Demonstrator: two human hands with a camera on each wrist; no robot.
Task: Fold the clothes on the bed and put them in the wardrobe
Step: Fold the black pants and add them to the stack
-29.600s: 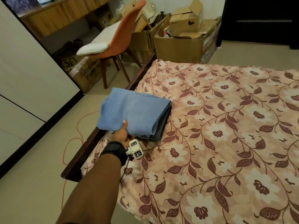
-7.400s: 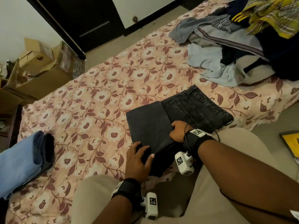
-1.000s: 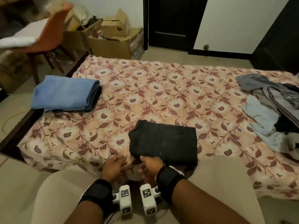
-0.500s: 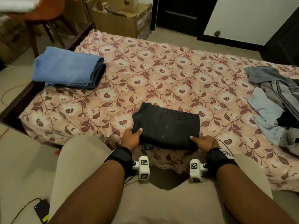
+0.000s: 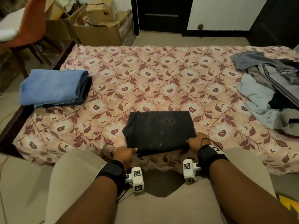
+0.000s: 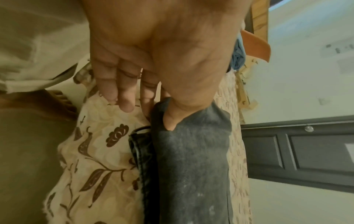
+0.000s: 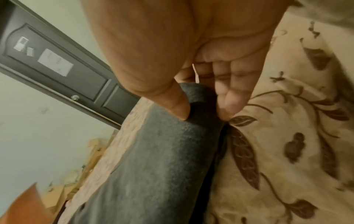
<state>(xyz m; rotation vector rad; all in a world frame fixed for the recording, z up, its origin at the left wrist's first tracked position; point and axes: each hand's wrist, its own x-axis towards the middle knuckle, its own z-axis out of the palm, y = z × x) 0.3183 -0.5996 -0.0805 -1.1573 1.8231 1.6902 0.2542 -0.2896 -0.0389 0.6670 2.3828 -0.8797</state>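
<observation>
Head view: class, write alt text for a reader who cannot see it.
Both hands, left hand and right hand, grip the near corners of folded black jeans on a floral-sheeted bed. A folded blue stack lies left, an unfolded clothes pile right.

No readable text, only coded square markers (image 5: 137, 173) on the white wrist-worn blocks.

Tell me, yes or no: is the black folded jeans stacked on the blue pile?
No, the black jeans lie apart from the blue pile, near the bed's front edge.
</observation>
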